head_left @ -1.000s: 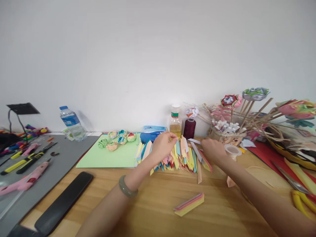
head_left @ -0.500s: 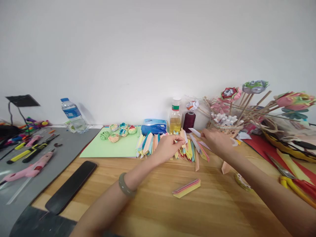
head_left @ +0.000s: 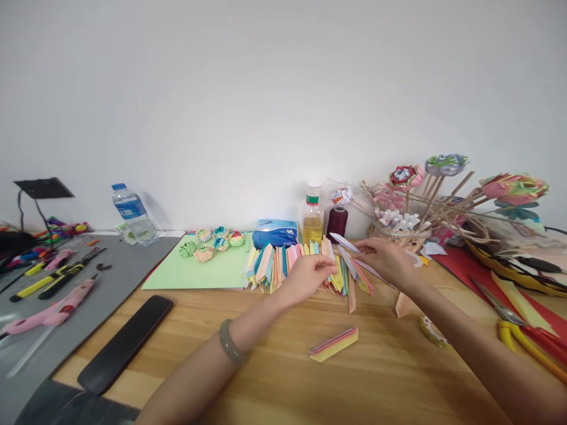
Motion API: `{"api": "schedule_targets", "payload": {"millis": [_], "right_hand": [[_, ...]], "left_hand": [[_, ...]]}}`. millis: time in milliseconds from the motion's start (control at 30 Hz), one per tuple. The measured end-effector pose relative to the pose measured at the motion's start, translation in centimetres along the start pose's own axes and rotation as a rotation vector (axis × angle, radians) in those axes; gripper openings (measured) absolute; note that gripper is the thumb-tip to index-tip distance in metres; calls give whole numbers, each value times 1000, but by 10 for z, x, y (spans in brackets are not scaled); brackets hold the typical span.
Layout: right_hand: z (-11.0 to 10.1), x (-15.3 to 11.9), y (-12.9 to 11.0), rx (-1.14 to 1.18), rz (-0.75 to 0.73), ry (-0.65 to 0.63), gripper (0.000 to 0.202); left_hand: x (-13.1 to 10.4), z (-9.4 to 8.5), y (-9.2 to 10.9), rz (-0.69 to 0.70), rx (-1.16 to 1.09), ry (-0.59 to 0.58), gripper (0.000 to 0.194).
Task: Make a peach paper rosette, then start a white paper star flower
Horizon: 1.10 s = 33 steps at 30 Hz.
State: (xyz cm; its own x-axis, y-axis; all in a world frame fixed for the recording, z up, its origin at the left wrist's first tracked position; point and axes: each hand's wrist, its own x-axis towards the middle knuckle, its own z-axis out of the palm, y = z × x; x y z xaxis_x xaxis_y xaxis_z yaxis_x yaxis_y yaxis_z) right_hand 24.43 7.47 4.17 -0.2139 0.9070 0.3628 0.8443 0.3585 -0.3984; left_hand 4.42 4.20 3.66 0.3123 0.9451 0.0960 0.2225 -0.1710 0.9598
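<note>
Paper strips: a fanned row of folded coloured paper strips [head_left: 287, 265] lies on the wooden bench [head_left: 274, 366], just in front of the green sheet [head_left: 199, 273] and the blue tissue pack [head_left: 275, 232].
Left hand: the left hand [head_left: 308, 276] rests on the middle of the row, fingers curled and pinched on one or two strips; how firm the grip is I cannot tell.
Right hand: the right hand [head_left: 390, 260] is at the right end of the row, thumb and fingers closed on a white strip [head_left: 344, 242] lifted clear of the others and pointing left.
Small stack: a separate bundle of pink and yellow strips [head_left: 334, 343] lies nearer the person, apart from both hands.
Surroundings: paper rosettes [head_left: 211, 242] sit on the green sheet; an oil bottle [head_left: 312, 223] and a dark red thread spool [head_left: 337, 221] stand behind the row; paper flowers on sticks [head_left: 425, 189] fill a basket to the right; pink glue guns [head_left: 53, 307] lie on the grey mat at left.
Step in hand: by the look of it, sorting through the row and picking single strips out.
Next move: it would call for holding the row steady with the left hand so the neighbours do not drag along, and keeping the white strip flat, since thin folded paper creases easily.
</note>
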Motion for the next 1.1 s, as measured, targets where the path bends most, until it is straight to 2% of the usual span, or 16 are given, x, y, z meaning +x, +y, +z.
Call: {"api": "schedule_targets", "payload": {"millis": [133, 233, 400, 567, 767, 933, 1100], "right_hand": [[0, -11, -18, 175, 12, 39, 23], [1, -18, -31, 322, -7, -21, 27], [1, -19, -42, 561, -20, -149, 39], [2, -19, -47, 654, 48, -152, 48], [6, -26, -50, 575, 44, -72, 42], [19, -30, -38, 334, -52, 148, 33], [27, -30, -26, 76, -205, 322, 26]], "left_hand": [[11, 15, 5, -4, -191, 91, 36], [20, 18, 13, 19, -339, 174, 33], [25, 7, 18, 3, -552, 237, 24], [24, -4, 11, -62, -737, 269, 21], [20, -7, 5, -102, -888, 185, 15], [15, -9, 4, -177, -906, 78, 10], [8, -15, 7, -249, -883, 27, 16]]}}
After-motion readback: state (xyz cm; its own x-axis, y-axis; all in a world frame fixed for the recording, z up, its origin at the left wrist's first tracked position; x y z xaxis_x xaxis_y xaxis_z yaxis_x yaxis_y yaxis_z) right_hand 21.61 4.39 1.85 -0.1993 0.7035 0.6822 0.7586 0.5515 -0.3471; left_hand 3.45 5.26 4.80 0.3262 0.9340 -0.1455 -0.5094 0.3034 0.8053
